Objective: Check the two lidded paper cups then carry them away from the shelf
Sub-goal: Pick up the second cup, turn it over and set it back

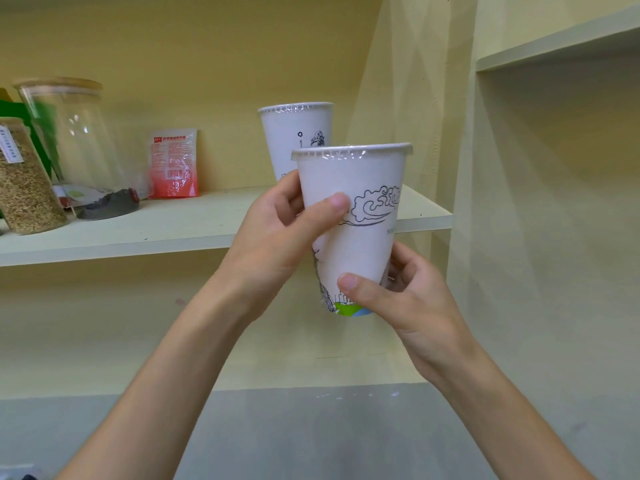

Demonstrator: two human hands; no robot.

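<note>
Spanning the back of the view, the shelf [180, 226] carried the far cup [294, 140], upright and lidded, standing behind the raised one and partly hidden by it. A glass jar [72, 143] with a dark residue, a jar of grain [24, 181] and a red packet [175, 164] stood well to the left along the same board.

The near cup [353, 216] was held off the shelf in front of it, tilted slightly, its film lid [349, 150] level on top. The left hand [277, 237] was clamped round its upper wall with the thumb pressed across the front; the right hand [405, 299] was closed on its base, thumb on the lower wall.

The likeliest trouble was the soft paper wall buckling under that thumb, which could lift the lid's seal and let any contents out; whether it held liquid could not be told. Tilting further to inspect would load the seal too. Reaching back for the far cup one-handed could knock it over, since it stood close behind
</note>
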